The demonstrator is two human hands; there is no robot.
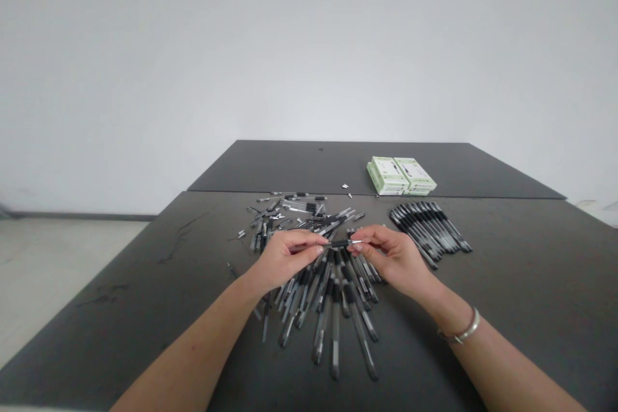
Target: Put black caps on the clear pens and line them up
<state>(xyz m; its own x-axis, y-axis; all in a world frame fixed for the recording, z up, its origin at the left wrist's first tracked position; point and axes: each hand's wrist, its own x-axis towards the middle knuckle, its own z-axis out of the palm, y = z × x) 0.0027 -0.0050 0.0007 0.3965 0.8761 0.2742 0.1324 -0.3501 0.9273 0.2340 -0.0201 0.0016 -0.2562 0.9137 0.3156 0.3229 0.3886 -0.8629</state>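
Between my two hands a pen [339, 243] with a black grip lies level, above a heap of pens. My left hand [290, 253] is closed on its barrel, thumb and fingers pinched together. At the other end, the fingertips of my right hand [389, 256] pinch the silvery tip; whether a separate small part sits there is too small to tell. Beneath and in front, many clear pens with black grips [335, 328] fan out toward me. Loose pen parts [275, 212] are scattered behind my left hand.
A row of pens [429, 228] lies side by side to the right. Stacked green and white boxes [402, 175] stand farther back on the dark table [521, 283]. Small silvery bits [345, 187] lie near the seam between the tabletops. A pale wall rises behind.
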